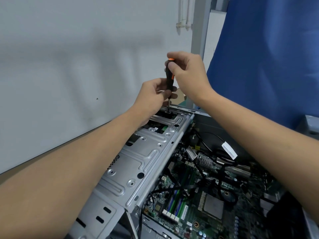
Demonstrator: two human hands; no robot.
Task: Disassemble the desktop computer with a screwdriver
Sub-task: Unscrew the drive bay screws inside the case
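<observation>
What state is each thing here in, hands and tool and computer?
screwdriver, upright, tip down on the drive cage
left hand, holds the lower handle
right hand, pinches the handle top
computer case, open, motherboard exposed
drive cage, mounted in the case

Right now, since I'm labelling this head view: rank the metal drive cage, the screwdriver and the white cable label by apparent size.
1. metal drive cage
2. screwdriver
3. white cable label
</observation>
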